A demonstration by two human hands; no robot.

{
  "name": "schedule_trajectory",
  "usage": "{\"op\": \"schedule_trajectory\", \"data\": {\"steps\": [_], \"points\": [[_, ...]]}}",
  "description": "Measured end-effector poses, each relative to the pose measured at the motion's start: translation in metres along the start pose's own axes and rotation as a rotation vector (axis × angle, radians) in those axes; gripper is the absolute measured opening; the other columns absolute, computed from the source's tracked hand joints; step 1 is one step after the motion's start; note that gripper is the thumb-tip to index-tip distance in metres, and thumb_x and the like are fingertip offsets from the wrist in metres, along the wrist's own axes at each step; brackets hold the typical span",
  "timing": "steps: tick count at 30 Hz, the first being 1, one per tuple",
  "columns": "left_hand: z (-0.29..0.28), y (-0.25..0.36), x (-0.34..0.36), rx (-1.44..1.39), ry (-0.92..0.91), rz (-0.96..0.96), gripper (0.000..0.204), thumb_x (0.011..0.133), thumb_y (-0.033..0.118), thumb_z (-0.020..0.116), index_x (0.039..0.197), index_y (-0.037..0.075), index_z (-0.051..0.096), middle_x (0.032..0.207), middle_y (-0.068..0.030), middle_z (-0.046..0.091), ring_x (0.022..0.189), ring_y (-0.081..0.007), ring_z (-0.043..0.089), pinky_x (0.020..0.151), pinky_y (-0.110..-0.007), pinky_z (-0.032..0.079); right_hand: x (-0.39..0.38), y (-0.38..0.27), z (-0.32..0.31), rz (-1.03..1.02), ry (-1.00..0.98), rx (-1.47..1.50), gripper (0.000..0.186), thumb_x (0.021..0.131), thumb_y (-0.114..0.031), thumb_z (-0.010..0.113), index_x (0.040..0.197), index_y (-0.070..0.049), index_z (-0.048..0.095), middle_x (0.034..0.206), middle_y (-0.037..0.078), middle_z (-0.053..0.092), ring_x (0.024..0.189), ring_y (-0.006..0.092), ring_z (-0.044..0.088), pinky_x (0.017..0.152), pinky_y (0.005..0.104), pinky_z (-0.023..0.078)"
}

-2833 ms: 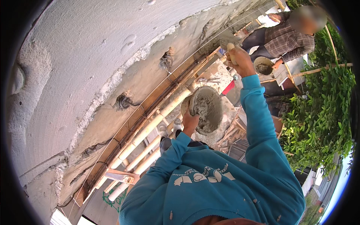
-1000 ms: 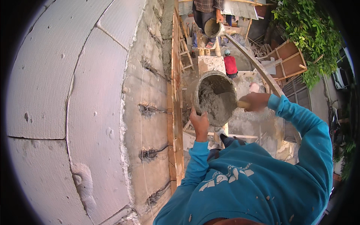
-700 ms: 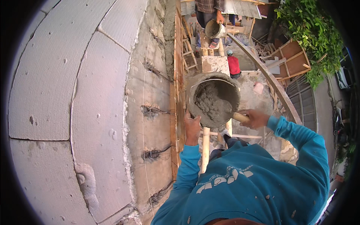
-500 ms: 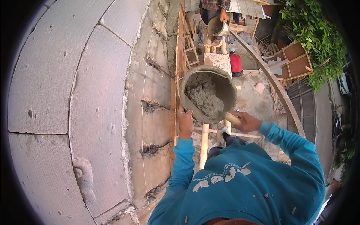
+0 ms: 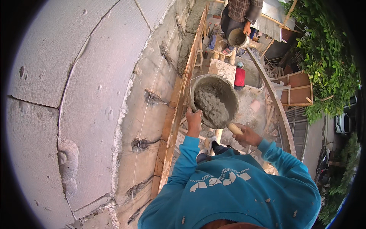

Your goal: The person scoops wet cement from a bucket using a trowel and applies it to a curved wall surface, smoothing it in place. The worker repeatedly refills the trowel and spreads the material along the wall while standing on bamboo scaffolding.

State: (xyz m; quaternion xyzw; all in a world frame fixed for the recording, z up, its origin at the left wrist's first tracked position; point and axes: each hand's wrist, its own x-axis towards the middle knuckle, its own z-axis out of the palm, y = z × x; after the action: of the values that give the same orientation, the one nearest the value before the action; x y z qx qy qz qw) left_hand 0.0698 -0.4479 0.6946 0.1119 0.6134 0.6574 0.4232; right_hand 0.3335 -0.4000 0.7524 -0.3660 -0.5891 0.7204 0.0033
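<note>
A round bucket (image 5: 233,100) part-filled with wet grey mortar (image 5: 213,105) is held out in front of me, its mouth tipped toward me. My left hand (image 5: 193,121) grips its near left rim, thumb on the outside. Beside the near right rim, my right hand (image 5: 248,135) is closed around a pale wooden handle (image 5: 235,128). The working end of that tool is hidden.
To the left rises a wall of large pale blocks (image 5: 95,84), then rough concrete with a taut string (image 5: 146,103) and a wooden formwork board (image 5: 183,101). Ahead, a person in a plaid shirt holds another bucket (image 5: 237,37). A person in red (image 5: 239,77) is below. A long beam (image 5: 272,86) curves past on the right.
The view has turned, so wall, board and beam sit at a different slant. My bucket and hands keep their grips. The other person's bucket appears farther right and lower.
</note>
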Motion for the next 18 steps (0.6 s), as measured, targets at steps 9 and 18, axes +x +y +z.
{"op": "schedule_trajectory", "data": {"steps": [9, 18], "points": [[0.026, -0.06, 0.049, -0.188, 0.141, -0.123, 0.04, 0.08, -0.003, 0.062, 0.119, -0.006, 0.055, 0.085, -0.0092, 0.062, 0.068, -0.0155, 0.056, 0.059, -0.033, 0.045, -0.025, -0.08, -0.008, 0.106, 0.056, 0.082, 0.057, 0.091, -0.011, 0.057, 0.145, -0.006, 0.038, 0.073, 0.001, 0.05, 0.049, 0.0107, 0.047, 0.042, 0.0275, 0.041], [0.027, -0.128, 0.043, -0.138, 0.215, -0.084, 0.051, 0.084, -0.01, 0.054, 0.133, 0.002, 0.048, 0.091, -0.0055, 0.06, 0.071, -0.0128, 0.054, 0.06, -0.029, 0.044, 0.124, -0.191, -0.011, -0.069, 0.176, 0.114, 0.027, 0.094, -0.015, 0.052, 0.119, -0.004, 0.049, 0.08, 0.004, 0.055, 0.055, 0.0104, 0.051, 0.043, 0.0241, 0.042]]}}
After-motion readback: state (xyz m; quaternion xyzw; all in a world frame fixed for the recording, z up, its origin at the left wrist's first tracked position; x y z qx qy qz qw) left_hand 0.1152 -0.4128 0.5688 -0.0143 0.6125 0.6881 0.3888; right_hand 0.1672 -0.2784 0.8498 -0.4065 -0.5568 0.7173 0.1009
